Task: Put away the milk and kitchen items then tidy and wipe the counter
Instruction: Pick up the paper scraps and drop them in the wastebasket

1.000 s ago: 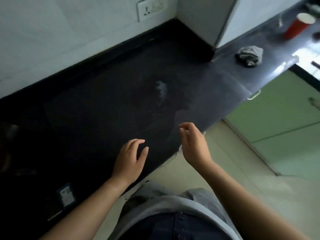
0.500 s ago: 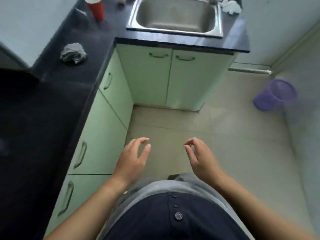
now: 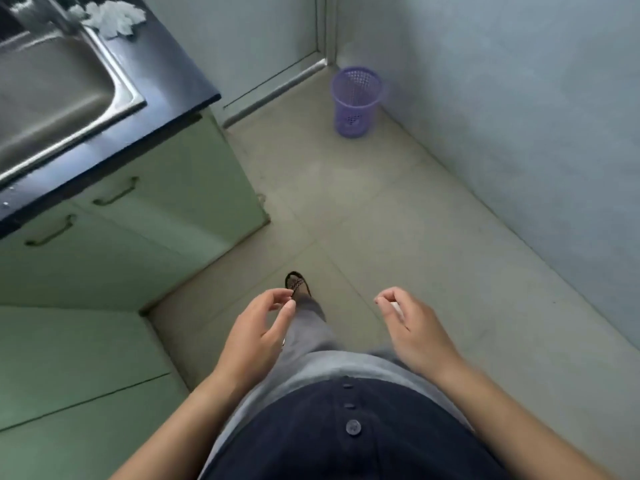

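Observation:
My left hand (image 3: 258,332) and my right hand (image 3: 414,329) hang in front of my waist over the floor, both with fingers loosely curled and nothing in them. The black counter (image 3: 180,81) runs along the upper left, with the steel sink (image 3: 52,98) set into it. A crumpled white cloth or tissue (image 3: 112,17) lies on the counter behind the sink. No milk is in view. Both hands are well away from the counter.
Pale green cabinets (image 3: 138,230) with dark handles stand under the counter and along the left. A purple mesh waste basket (image 3: 356,100) stands in the far corner by the wall. Beige floor tiles stretch ahead; my sandalled foot (image 3: 297,285) steps forward.
The view has swung right, from the dark counter past the sink to the floor and the waste basket. My hands stay empty in front of me; a foot has come forward.

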Demonstrator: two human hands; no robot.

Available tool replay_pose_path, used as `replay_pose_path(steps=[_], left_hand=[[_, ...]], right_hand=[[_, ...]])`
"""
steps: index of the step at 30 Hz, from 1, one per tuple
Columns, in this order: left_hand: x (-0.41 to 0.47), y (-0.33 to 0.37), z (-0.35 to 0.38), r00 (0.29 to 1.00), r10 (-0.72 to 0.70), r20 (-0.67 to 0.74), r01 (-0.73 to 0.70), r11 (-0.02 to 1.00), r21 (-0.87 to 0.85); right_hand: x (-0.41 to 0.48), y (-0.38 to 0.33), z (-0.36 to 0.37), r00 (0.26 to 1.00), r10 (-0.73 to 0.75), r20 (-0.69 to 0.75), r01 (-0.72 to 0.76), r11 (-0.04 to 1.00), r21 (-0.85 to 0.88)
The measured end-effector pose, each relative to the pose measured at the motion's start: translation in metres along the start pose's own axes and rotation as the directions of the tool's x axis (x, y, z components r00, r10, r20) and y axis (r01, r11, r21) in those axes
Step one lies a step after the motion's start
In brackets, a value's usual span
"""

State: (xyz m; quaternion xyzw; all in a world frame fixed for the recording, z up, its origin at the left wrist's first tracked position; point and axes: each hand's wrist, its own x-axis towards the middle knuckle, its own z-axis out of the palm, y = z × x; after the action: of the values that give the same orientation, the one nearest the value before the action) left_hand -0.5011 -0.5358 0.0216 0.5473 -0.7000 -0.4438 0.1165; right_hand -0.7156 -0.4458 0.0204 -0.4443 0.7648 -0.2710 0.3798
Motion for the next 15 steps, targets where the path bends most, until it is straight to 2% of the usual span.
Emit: replay_pose_path(steps=[5, 15], left_hand=[[0.108, 0.031, 0.001, 0.995, 0.029, 0.098, -0.03, 1.0, 0.001], [0.355, 0.156, -0.038, 0.96, 0.206, 0.191, -0.218, 0.975, 0.039]], right_hand=[[0.077, 0.001, -0.032, 0.99, 0.119, -0.072, -0.116, 0.992, 0.048], [0.287, -0.074, -0.154, 0.949, 0.083, -0.305, -0.068, 0.996, 0.058]])
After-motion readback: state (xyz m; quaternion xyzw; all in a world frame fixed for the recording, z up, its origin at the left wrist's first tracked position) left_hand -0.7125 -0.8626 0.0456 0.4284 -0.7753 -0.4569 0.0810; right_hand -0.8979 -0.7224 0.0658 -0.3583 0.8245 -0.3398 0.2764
